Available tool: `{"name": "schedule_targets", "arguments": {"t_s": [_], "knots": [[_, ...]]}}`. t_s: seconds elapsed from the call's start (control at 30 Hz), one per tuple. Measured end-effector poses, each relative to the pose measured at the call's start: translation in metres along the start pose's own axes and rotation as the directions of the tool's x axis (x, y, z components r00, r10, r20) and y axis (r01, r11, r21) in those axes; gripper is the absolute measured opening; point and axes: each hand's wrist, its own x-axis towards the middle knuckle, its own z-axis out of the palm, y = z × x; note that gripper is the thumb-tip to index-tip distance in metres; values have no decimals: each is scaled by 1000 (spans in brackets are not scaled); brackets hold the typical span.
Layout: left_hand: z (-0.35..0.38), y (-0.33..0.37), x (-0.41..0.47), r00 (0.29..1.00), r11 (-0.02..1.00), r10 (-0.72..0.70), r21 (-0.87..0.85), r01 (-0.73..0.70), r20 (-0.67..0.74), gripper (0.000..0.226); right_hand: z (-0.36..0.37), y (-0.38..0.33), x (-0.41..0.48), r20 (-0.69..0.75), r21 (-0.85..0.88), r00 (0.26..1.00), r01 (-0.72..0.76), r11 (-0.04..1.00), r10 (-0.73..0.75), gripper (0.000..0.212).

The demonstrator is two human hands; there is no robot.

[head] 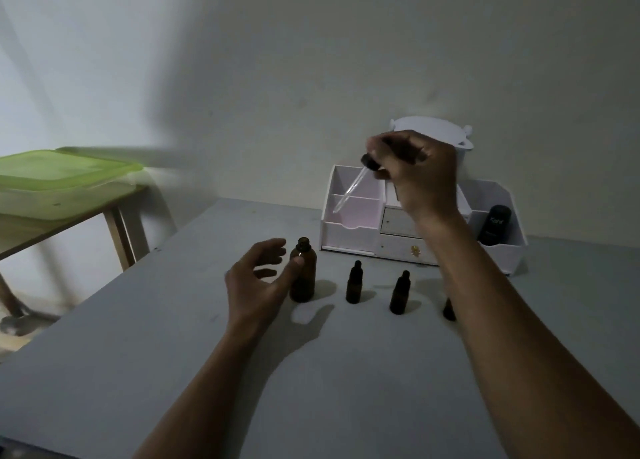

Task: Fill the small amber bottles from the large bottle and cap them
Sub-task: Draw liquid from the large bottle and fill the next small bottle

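Right hand (417, 174) is raised above the grey table (173, 337), fingers pinched on the black bulb end of a glass dropper (349, 190). The pipette's long axis is tilted, tip pointing down and to the left, toward the left-hand side of the row, but well above and behind it. Large amber bottle (303, 275) stands upright at the left end of the row, mouth uncapped. Left hand (259, 278) is spread, fingers apart, thumb touching or just beside the bottle's shoulder; not clamped round it, at most a light steadying contact, hard to tell. Two small amber bottles (354, 282) (400, 293) stand to the right of the large one, black tops on, spaced apart; a third bottle (449, 309) is mostly hidden behind the right forearm. Whether the pipette carries liquid cannot be told in this dim light. Key relation: the dropper tip sits up and right of the large bottle's mouth, with the small bottles lying below and nearer the right hand. Those bottles look capped, so a top likely has to come off before any filling. White desk organizer (349, 230) stands behind at the wall.
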Motion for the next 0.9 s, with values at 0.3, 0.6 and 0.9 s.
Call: {"name": "schedule_targets", "arguments": {"t_s": [0.3, 0.6, 0.9], "knots": [[79, 80, -64, 961, 985, 81, -167, -37, 265, 23, -102, 14, -22, -173, -111, 985, -21, 994, 2, 7], [174, 81, -76, 836, 982, -129, -50, 183, 533, 64, -155, 49, -48, -284, -133, 955, -126, 983, 84, 13], [204, 70, -67, 850, 989, -145, 45, 142, 506, 66, -156, 71, -53, -243, -261, 968, -134, 956, 69, 9]]}}
